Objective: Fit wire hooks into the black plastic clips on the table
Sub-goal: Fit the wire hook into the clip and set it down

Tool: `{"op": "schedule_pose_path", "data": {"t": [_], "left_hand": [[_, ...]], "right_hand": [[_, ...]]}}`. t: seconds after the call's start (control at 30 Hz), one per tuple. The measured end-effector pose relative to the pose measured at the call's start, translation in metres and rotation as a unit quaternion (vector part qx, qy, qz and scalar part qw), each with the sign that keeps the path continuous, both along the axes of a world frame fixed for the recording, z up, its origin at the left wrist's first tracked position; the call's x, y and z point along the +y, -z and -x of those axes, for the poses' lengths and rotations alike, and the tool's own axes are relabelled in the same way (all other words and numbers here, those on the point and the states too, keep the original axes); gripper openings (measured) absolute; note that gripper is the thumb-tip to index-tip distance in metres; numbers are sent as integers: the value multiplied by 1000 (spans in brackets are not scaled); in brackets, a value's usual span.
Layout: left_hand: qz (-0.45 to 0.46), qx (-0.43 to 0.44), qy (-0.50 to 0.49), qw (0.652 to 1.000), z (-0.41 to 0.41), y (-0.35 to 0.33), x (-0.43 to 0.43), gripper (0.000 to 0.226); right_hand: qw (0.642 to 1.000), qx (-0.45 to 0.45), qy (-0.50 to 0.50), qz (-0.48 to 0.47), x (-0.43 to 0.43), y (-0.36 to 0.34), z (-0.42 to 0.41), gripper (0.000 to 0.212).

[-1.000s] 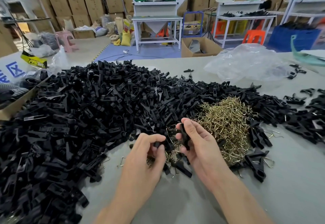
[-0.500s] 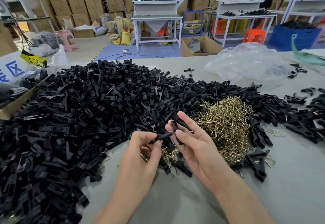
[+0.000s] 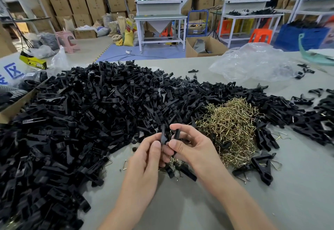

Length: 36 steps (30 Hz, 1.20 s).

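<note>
**A:** What have the hands got?

**B:** The left hand [image 3: 144,163] pinches a clip [image 3: 164,136] between thumb and fingers. The right hand [image 3: 193,148] pinches a second clip [image 3: 176,134], upright, just beside the first. Whether a hook sits between them, I cannot tell.

**A:** What could go wrong?

**B:** Both are held at the fingertips only, so I'd guess a twist could pop one loose. It would drop into the heap [image 3: 86,121], nine to twelve o'clock of the hands, and be lost among its like. The hooks [image 3: 229,126] at two o'clock are tangled, so pulling one may drag out several and scatter them.

**A:** And the surface?

**B:** A grey table [image 3: 198,210]. There's a box [image 3: 12,106] at nine, then the heap and the hooks. A few clips with wire showing [image 3: 262,168] lie at four, and a bag [image 3: 253,63] at one.

**A:** The room?

**B:** A warehouse, I'd say. Cartons [image 3: 75,0] at eleven, a pink stool [image 3: 66,40], a white bench [image 3: 160,18] at twelve, an orange stool [image 3: 261,35] at one, and a blue bin [image 3: 300,34] at two.
</note>
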<state>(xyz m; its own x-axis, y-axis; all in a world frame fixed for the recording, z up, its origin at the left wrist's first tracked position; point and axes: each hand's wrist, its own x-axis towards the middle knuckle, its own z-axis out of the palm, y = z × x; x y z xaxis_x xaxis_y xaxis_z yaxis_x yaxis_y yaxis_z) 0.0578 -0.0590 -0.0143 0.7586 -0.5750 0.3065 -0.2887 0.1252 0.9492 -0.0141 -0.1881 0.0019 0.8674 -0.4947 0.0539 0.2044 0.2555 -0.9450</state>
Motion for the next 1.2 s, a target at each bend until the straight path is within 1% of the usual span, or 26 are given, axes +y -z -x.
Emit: {"op": "schedule_pose_path", "data": {"t": [0.13,0.23,0.33,0.47,0.57,0.73,0.93,0.97,1.07,1.2], "left_hand": [[-50,-39,-36,997,-1,5,2,24],[-61,-60,-60,995,0,6,2,24],[-76,-93,-75,990,2,6,3,27],[-51,-71,-89,992,3,4,2,26],[-51,-70,-99,991,0,5,3,20],[-71,-96,-88,989,0,7,3,21],[-67,-97,-72,990,0,5,6,16],[-69,-101,-67,990,1,4,7,16],[-86,-121,-50,988,4,2,7,28],[-122,-158,-59,978,4,3,6,28]], "right_hand": [[999,19,16,42,0,-2,1,26],[998,16,26,62,1,-2,1,27],[998,-4,19,55,2,-1,1,27],[998,-11,14,53,0,-2,1,33],[998,3,10,62,0,-2,1,31],[998,22,9,59,1,-1,1,28],[998,21,23,53,4,0,-1,26],[998,17,26,48,4,-1,-1,25],[999,0,41,30,3,-2,0,25],[998,1,58,39,2,-3,2,19]]}}
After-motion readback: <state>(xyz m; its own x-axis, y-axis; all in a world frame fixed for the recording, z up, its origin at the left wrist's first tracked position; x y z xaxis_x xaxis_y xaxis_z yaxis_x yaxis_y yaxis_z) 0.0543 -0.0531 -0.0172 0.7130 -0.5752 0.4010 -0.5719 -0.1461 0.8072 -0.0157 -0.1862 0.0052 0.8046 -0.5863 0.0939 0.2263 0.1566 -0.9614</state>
